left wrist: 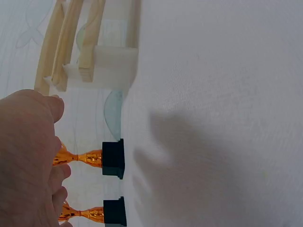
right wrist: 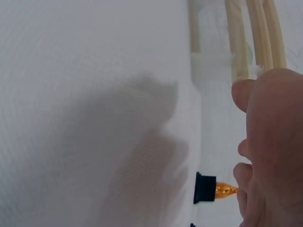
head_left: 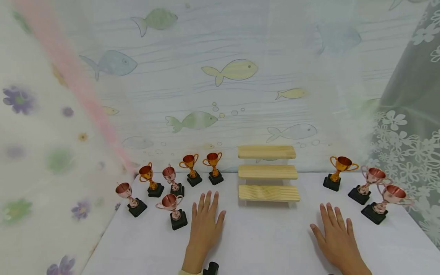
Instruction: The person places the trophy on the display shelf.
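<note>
My left hand point(head_left: 205, 225) is held over the white table with straight, slightly spread fingers and nothing in them. Nearest to it stands a rose-coloured trophy cup point(head_left: 174, 212) on a black base; several more rose and gold cups, such as a gold trophy cup point(head_left: 214, 168), stand behind and to its left. Spread fingers also show on my right hand point(head_left: 336, 236), which holds nothing. To its right are two rose trophy cups, the nearer one point(head_left: 383, 202) beside it, and a gold trophy cup point(head_left: 338, 172) farther back. Both hands cast shadows on the cloth.
Between the hands, farther back, stands a three-tier wooden display rack point(head_left: 269, 193) with white supports and bare steps. A fish-print curtain point(head_left: 237, 99) hangs behind the white table point(head_left: 258, 244). Flowered fabric point(head_left: 44, 172) borders the left side, white lace point(head_left: 405, 141) the right.
</note>
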Motion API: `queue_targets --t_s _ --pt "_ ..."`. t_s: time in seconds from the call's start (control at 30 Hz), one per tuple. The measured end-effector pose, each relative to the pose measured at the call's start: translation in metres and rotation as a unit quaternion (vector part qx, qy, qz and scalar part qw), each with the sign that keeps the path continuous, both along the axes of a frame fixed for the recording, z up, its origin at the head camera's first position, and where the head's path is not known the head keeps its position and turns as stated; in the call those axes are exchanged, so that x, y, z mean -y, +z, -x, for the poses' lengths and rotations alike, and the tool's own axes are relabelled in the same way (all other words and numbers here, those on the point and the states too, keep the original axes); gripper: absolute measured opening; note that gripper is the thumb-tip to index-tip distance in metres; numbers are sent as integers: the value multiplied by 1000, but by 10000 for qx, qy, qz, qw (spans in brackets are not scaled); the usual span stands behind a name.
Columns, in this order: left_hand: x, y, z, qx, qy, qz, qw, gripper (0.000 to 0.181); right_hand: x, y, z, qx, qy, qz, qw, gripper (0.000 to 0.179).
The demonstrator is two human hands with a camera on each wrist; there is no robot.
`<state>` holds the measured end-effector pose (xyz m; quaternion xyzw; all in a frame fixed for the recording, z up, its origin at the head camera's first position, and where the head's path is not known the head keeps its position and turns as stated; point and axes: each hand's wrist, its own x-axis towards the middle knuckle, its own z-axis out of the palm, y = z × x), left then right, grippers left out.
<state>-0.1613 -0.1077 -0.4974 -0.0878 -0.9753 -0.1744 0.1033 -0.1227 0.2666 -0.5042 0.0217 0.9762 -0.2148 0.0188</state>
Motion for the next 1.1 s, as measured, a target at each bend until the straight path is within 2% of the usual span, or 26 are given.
queue_targets --t_s 0.1,0.2,0.3,0.4,0.5,0.63,0.7,0.77,0.87,0.9,0.97,1.03,1.1 --pt "1 3 -2 50 -200 -5 9998 63 -2 1 1 30 53 205 9998 86" --pt "6 10 -8 75 -515 -41 9986 63 -1 0 4 -60 193 500 9985 84" --pt "13 18 -19 -15 -832 -133 9964 59 2 3 8 -119 263 946 9951 81" --pt "24 26 -35 -191 -1039 -251 9941 51 4 9 14 -5 121 1547 9879 76" --pt "36 33 -51 -164 -1211 -417 9916 46 5 17 23 287 -188 2230 9742 69" --pt "53 37 -71 299 -1401 -818 9863 39 4 22 35 754 -449 3102 9466 64" --pt "65 36 -77 555 -1569 -1083 9801 32 5 22 42 957 -525 3402 9340 65" --pt "80 34 -83 790 -1779 -1379 9711 25 6 22 48 1113 -567 3777 9175 66" --pt "105 28 -90 996 -1944 -1706 9608 19 10 21 56 1296 -599 4160 8981 70" --pt "114 26 -93 981 -1881 -1772 9610 18 11 21 58 1333 -602 4297 8911 71" --pt "130 24 -98 970 -1390 -1765 9696 14 14 21 61 1410 -609 4523 8785 72" --pt "144 24 -101 968 -464 -1694 9797 10 17 21 63 1473 -639 4756 8649 74" --pt "156 24 -102 918 572 -1676 9799 7 21 21 65 1486 -683 4983 8514 72"
